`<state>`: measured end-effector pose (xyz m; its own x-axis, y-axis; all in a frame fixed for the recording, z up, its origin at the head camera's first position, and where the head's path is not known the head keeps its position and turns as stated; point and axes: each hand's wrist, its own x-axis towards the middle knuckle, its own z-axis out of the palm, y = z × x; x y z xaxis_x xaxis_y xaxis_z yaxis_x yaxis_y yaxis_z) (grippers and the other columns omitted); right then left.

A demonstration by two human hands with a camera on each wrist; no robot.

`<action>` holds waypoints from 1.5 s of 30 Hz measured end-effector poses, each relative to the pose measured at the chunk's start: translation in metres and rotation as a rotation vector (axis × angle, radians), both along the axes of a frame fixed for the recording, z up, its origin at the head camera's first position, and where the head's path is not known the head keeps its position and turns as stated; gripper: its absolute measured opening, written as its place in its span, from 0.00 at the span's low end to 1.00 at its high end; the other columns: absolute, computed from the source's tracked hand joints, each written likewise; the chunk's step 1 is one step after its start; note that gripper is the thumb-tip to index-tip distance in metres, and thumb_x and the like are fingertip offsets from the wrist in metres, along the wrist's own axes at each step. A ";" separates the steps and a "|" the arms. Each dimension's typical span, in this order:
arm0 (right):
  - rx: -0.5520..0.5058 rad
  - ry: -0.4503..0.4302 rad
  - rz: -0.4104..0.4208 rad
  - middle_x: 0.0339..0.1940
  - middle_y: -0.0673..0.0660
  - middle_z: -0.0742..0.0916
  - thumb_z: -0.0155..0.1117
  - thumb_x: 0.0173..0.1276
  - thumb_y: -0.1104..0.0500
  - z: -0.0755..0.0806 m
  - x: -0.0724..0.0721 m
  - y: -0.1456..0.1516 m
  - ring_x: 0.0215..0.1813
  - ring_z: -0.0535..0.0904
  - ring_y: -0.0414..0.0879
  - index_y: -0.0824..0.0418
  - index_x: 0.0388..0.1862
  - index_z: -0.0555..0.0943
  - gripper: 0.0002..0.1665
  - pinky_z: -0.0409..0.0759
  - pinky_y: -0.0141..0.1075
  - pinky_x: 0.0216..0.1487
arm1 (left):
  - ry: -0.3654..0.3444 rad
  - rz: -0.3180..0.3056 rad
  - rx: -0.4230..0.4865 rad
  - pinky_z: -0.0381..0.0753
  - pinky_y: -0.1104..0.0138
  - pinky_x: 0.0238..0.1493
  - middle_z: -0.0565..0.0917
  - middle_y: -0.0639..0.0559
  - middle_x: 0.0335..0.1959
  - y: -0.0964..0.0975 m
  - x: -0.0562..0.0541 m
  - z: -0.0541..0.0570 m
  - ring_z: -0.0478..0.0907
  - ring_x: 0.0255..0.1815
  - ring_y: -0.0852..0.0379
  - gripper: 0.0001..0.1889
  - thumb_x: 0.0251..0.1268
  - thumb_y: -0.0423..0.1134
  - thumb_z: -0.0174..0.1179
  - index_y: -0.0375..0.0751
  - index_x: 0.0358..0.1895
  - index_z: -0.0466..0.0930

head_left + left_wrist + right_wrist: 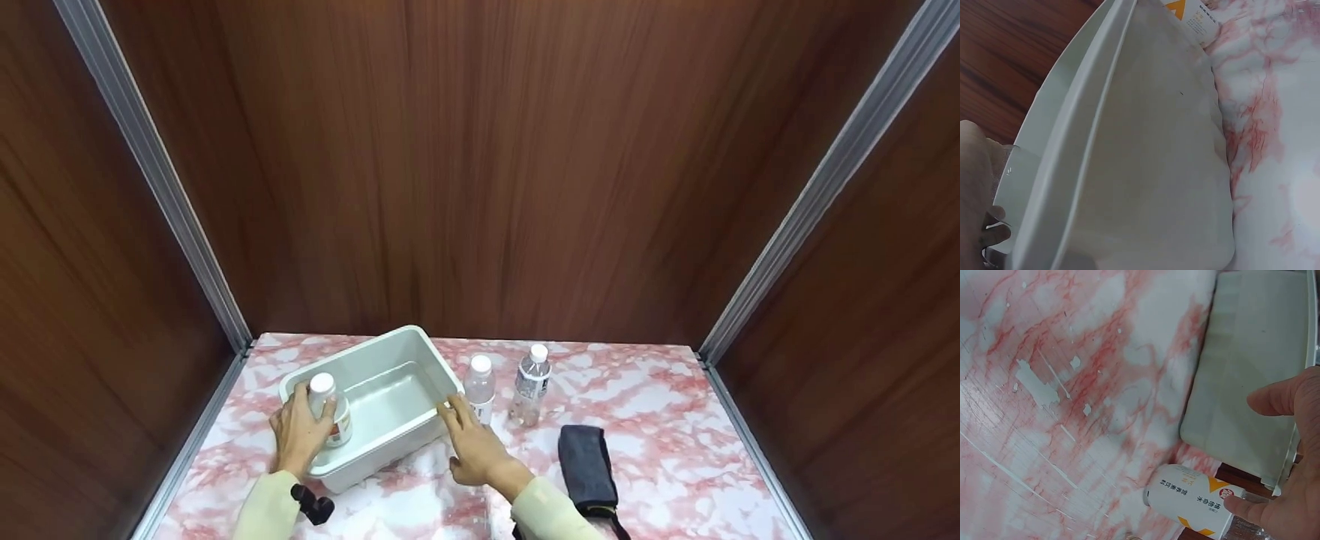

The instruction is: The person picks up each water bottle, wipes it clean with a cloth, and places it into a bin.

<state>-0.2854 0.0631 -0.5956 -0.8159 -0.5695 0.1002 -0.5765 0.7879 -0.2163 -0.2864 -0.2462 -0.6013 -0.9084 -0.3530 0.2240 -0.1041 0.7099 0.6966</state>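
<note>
A pale grey-green plastic bin (397, 454) stands at a slant on the left of the table. At its left end my left hand (298, 431) grips a clear, white-capped plastic bottle (341, 431), which is upright inside the bin. The left wrist view shows mostly the bin's outer wall (1151, 140), with part of the hand (974, 180) at the left edge. My right hand (476, 448) has its fingers extended at the bin's right rim. Right beside it stands a second white-capped bottle (480, 379), whose white-and-orange label (1190, 500) a fingertip overlaps in the right wrist view.
Right of these stands a third clear bottle (531, 379) with a white cap. A dark grey fabric pouch (586, 465) lies nearer the front. The red-and-white marbled table (660, 450) is enclosed by brown wood-grain panels (450, 187) with metal corner posts.
</note>
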 end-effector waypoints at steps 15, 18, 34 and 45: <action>-0.015 -0.038 -0.009 0.81 0.65 0.58 0.73 0.49 0.61 -0.001 0.001 -0.001 0.83 0.55 0.61 0.60 0.81 0.53 0.60 0.82 0.63 0.57 | -0.106 -0.022 0.003 0.51 0.36 0.73 0.64 0.24 0.73 -0.004 -0.002 0.007 0.57 0.75 0.27 0.35 0.73 0.47 0.54 0.28 0.73 0.57; -0.017 -0.033 -0.009 0.81 0.65 0.59 0.73 0.49 0.61 0.000 0.002 -0.001 0.83 0.55 0.62 0.60 0.80 0.53 0.61 0.82 0.63 0.56 | -0.105 -0.021 -0.003 0.51 0.36 0.73 0.63 0.24 0.73 -0.004 -0.002 0.007 0.56 0.76 0.27 0.35 0.73 0.47 0.54 0.27 0.73 0.57; -0.019 -0.009 -0.004 0.79 0.65 0.62 0.73 0.50 0.62 0.000 -0.003 -0.003 0.82 0.58 0.60 0.60 0.78 0.57 0.57 0.86 0.54 0.48 | -0.004 -0.009 -0.015 0.50 0.35 0.73 0.63 0.25 0.73 -0.001 -0.002 0.013 0.52 0.77 0.28 0.43 0.67 0.50 0.62 0.29 0.76 0.52; -0.138 0.078 0.040 0.74 0.71 0.68 0.70 0.55 0.62 0.018 -0.004 0.001 0.71 0.73 0.64 0.64 0.75 0.63 0.48 0.80 0.61 0.60 | 0.350 -0.068 -0.090 0.54 0.38 0.74 0.66 0.29 0.72 0.033 -0.007 0.042 0.58 0.75 0.32 0.43 0.58 0.47 0.69 0.31 0.73 0.61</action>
<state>-0.2893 0.0646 -0.5781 -0.7797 -0.5776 0.2415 -0.6258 0.7302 -0.2741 -0.2936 -0.2131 -0.5596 -0.7921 -0.2594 0.5525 0.1786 0.7671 0.6162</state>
